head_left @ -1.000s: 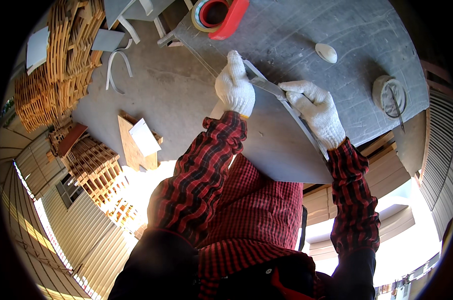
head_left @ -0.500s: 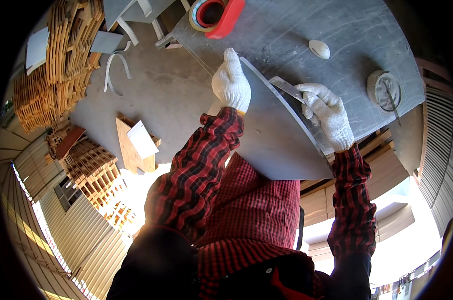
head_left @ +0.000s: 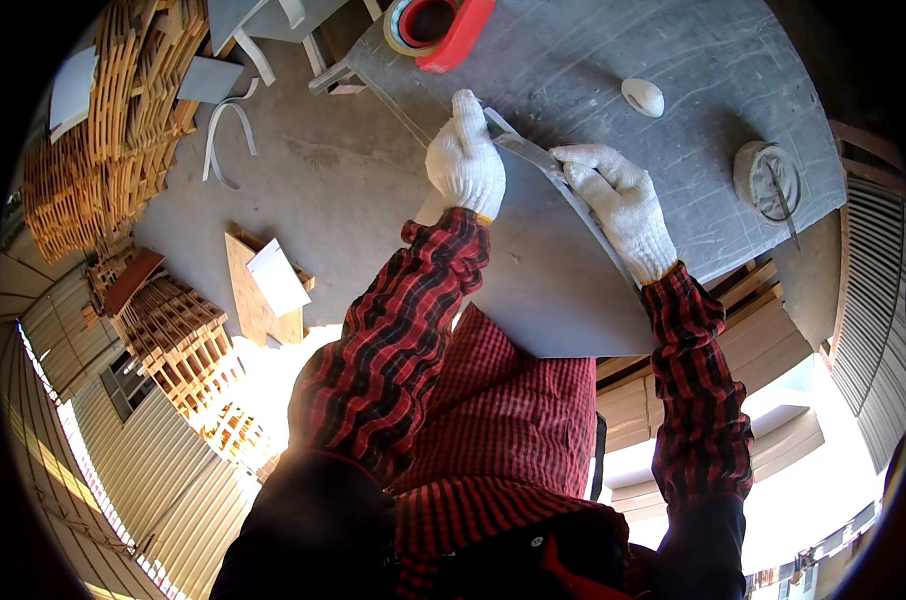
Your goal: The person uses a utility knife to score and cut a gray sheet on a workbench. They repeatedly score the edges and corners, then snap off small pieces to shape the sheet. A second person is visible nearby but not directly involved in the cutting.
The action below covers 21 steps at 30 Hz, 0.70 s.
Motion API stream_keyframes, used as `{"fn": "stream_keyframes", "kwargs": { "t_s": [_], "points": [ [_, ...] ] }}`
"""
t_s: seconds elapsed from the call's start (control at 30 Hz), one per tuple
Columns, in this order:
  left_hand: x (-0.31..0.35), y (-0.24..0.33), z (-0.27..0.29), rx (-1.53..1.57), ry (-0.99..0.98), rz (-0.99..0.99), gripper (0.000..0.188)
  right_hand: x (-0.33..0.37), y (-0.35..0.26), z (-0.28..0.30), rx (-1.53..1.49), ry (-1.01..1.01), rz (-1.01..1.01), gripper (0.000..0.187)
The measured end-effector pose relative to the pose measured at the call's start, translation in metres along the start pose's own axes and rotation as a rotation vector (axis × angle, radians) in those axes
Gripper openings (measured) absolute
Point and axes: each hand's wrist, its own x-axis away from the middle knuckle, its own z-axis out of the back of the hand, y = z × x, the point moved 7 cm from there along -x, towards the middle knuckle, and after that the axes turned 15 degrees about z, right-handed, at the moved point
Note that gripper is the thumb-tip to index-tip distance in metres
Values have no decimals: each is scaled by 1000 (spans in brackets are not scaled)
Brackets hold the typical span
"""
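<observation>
My left hand (head_left: 466,165), in a white knit glove, is closed on the far left edge of a grey flat panel (head_left: 563,280), thumb pointing up. The panel stands tilted between my body and the table. A flat metal putty knife (head_left: 526,152) lies against the panel's upper edge near its far corner. My right hand (head_left: 618,205), also gloved, pinches the near end of the knife, its fingers covering the handle end. The panel's white edge strip (head_left: 593,215) runs below the right fingers.
On the grey table (head_left: 573,60) are a red tape dispenser (head_left: 463,35), a white oval object (head_left: 643,97) and a round tub (head_left: 763,180) of pale paste with a thin stick. Left on the floor stand wooden pallets (head_left: 173,330), a board (head_left: 258,290) and a curved white strip (head_left: 213,150).
My right hand has moved left and toward the panel, bringing the putty knife from beside the edge onto it near the far corner. My left hand keeps its grip on the panel.
</observation>
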Motion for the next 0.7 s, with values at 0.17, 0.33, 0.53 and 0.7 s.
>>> {"fn": "stream_keyframes", "kwargs": {
  "t_s": [0.17,0.33,0.53,0.7],
  "points": [
    [-4,-4,1,47,-7,1,61,1,-1,1,41,-16,-14,25],
    [-6,-7,-1,15,-4,10,62,1,-1,2,9,-3,8,26],
    [-2,-2,1,-10,-28,-15,64,12,1,7,12,6,-71,28],
    [1,2,3,9,11,-25,61,15,1,10,-22,-36,-100,27]
  ]
}}
